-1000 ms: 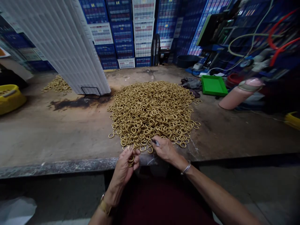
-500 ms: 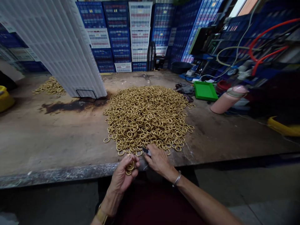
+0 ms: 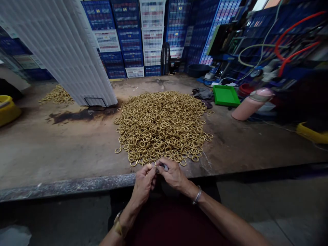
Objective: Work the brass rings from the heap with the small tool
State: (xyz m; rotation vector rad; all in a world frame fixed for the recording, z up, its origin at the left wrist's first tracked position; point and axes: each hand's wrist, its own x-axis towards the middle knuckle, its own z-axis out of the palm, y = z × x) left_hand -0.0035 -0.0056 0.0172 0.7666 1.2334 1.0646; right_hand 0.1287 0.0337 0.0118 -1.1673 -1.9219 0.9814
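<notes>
A wide heap of brass-coloured rings (image 3: 161, 126) lies on the worktable (image 3: 77, 147). Just in front of it, at the table's near edge, my two hands meet. My left hand (image 3: 143, 182) is closed, thumb and forefinger pinched at the fingertips of the other hand; the rings seen in its palm earlier are now hidden behind the fingers. My right hand (image 3: 174, 175) is closed round a small dark-and-grey tool (image 3: 164, 167), mostly covered by the fingers, so its kind cannot be made out. Its tip end points toward the left fingertips.
A tall stack of white corrugated panels (image 3: 77, 51) stands left of the heap by a wire stand (image 3: 95, 103). Farther left lies a smaller ring pile (image 3: 57, 95). At right are a green tray (image 3: 226, 95) and a pink bottle (image 3: 249, 106). Blue and white crates (image 3: 152, 37) line the back.
My left hand has turned over and moved up and right to meet the right hand, hiding the rings in its palm. My right hand keeps the small tool near the same place.
</notes>
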